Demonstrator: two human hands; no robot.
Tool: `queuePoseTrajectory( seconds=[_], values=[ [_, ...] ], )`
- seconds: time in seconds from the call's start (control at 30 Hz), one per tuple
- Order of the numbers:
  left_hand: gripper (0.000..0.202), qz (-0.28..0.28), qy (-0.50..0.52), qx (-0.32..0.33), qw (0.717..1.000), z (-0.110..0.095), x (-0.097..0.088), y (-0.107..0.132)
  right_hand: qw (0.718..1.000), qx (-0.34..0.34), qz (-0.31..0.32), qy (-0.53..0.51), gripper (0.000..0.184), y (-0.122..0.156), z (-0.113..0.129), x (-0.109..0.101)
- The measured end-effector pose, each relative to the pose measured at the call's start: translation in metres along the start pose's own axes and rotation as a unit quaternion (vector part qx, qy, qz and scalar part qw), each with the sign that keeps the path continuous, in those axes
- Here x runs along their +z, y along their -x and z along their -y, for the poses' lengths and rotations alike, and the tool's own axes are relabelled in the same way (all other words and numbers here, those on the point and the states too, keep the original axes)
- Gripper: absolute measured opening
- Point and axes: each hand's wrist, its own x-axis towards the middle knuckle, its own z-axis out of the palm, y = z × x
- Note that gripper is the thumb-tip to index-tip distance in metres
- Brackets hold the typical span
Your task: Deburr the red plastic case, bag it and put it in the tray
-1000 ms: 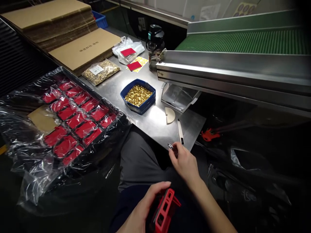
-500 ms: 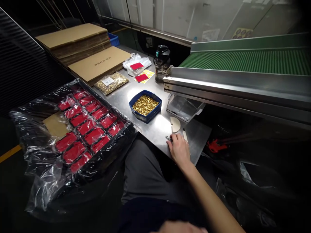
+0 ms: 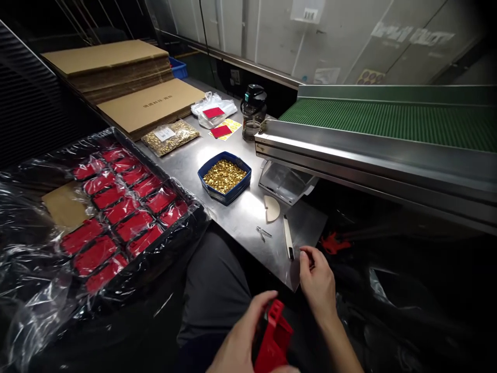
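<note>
Left hand gripping red part, seemingly mid-handling; right hand hovering curled by bench's near corner, contents unclear; next move likely needing steadiness.

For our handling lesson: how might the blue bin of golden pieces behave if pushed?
The blue bin probably slides readily, since the metal table looks smooth. Its low, wide shape should resist tipping. The loose golden pieces could shift if jolted.
</note>
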Motion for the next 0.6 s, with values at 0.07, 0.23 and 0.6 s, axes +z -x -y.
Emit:
queuePoseTrajectory(
  seconds=[0.07,0.23,0.6],
  values=[
    [0.076,-0.041,-0.042,-0.053,0.997,0.011,-0.006,-0.007,1.0,0.008,0.008,0.005,0.029,-0.006,-0.004,0.002],
    [0.088,-0.107,-0.153,-0.123,0.975,0.03,-0.005,-0.01,0.999,0.012,0.037,0.038,0.029,-0.034,0.012,0.019],
    [0.094,-0.135,-0.064,-0.099,0.984,0.05,-0.002,-0.014,0.998,0.04,0.053,-0.005,0.027,-0.043,0.04,0.011]
  ],
)
